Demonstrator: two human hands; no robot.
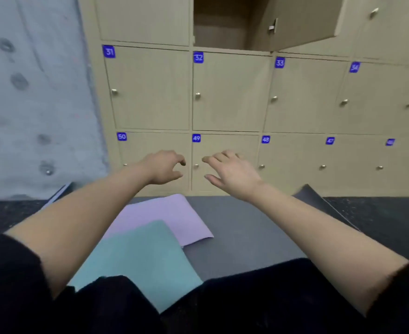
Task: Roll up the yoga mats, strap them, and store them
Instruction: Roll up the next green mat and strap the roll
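Both hands, left (163, 167) and right (232, 171), hover mid-frame, fingers loosely spread, holding nothing, probably reaching forward. The lilac mat (164, 218), teal mat (138, 256) and grey mat (242, 227) lie unrolled at lower centre, below the open locker (230, 22) at top, likely awaiting them.

Note the locker doors (230, 92): pale wood-grain board, matt and smooth. Each knob (197, 95) is polished metal with a bright glint. The blue number tags (198, 57) look like smooth plastic with a slight sheen. The wall (29, 104) on your left is grey, rough and pitted, like bare concrete. The floor (391, 213) is dark, matt and speckled. The purple mat (169, 218), teal mat (138, 256) and grey mat (242, 232) are matt, soft-looking foam. Your sleeves (10, 285) are black matt cloth.
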